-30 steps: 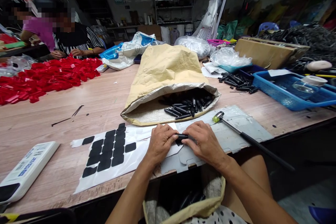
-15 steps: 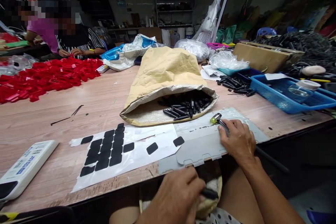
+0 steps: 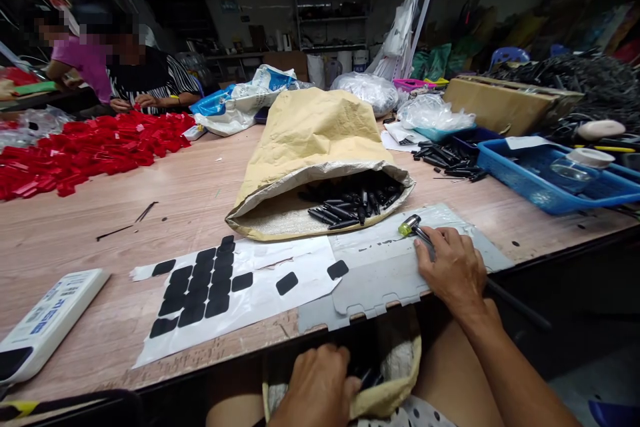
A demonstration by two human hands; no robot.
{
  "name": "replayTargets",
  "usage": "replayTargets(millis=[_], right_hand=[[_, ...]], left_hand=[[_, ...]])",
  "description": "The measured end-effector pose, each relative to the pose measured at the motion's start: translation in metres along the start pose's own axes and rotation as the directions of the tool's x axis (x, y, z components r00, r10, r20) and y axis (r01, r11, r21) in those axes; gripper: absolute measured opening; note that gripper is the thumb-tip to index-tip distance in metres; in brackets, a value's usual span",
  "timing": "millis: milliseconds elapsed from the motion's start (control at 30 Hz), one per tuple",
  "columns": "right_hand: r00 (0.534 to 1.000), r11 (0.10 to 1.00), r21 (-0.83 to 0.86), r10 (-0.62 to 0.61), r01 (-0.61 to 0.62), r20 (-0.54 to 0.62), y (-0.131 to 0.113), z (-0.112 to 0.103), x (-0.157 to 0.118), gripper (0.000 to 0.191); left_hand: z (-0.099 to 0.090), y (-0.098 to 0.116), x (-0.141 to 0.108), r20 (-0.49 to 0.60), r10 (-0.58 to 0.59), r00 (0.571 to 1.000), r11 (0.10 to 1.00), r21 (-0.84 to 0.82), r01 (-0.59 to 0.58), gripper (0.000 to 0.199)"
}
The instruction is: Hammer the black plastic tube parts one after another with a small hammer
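My right hand [image 3: 453, 270] is wrapped round the handle of a small mallet [image 3: 411, 225] with a chrome head and a yellow-green face. The head rests over the grey board [image 3: 385, 273] at the table's edge, and the dark grip sticks out behind the hand. Low in my lap, my left hand [image 3: 320, 380] is at the mouth of a paper-covered sack [image 3: 413, 360]. Dark pieces lie inside that sack. The left fingertips are hidden, so I cannot tell what they hold. A larger tan sack [image 3: 320, 127] lies open on the table, with black tube-like parts [image 3: 345, 207] in its mouth.
White sheets with black square pads [image 3: 197, 297] lie left of the board. A white device [image 3: 50, 320] sits at the left edge. Red parts [image 3: 95, 147] are heaped far left, near two people. At right are a blue tray [image 3: 540, 190] and more black parts [image 3: 445, 159].
My left hand has moved left and down to the lap sack's mouth. The black part it held is no longer visible in it. My right hand and the mallet have stayed put.
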State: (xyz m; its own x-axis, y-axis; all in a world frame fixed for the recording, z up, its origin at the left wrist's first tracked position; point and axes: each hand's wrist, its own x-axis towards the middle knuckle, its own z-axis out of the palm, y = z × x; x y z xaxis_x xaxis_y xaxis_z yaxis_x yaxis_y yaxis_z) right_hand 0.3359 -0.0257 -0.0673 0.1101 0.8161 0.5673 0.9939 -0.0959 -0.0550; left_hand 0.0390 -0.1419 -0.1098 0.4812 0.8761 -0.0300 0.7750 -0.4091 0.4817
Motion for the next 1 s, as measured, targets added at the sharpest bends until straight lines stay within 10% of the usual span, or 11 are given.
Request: replayTargets(millis=[100,200,433,1000], right_hand=[[1.0,1.0,0.006,0.003,-0.003,0.002,0.0,0.0,0.0,0.031],[1.0,1.0,0.016,0.005,-0.005,-0.004,0.0,0.0,0.0,0.031],[1.0,0.999,0.037,0.001,-0.001,-0.012,0.001,0.001,0.001,0.031],[0.991,0.975,0.181,0.116,-0.127,0.066,-0.002,-0.014,0.012,0.027]], left_hand=[[-0.072,0.029,0.042,0.065,0.082,0.995,0.981,-0.181,-0.069,0.018],[-0.125,0.031,0.107,-0.277,-0.016,0.961,0.999,-0.049,0.002,0.024],[-0.134,-0.018,0.212,-0.279,0.151,0.948,0.941,0.336,-0.051,0.027],[-0.103,-0.036,0.112,-0.345,-0.077,0.936,0.978,-0.209,0.003,0.017]])
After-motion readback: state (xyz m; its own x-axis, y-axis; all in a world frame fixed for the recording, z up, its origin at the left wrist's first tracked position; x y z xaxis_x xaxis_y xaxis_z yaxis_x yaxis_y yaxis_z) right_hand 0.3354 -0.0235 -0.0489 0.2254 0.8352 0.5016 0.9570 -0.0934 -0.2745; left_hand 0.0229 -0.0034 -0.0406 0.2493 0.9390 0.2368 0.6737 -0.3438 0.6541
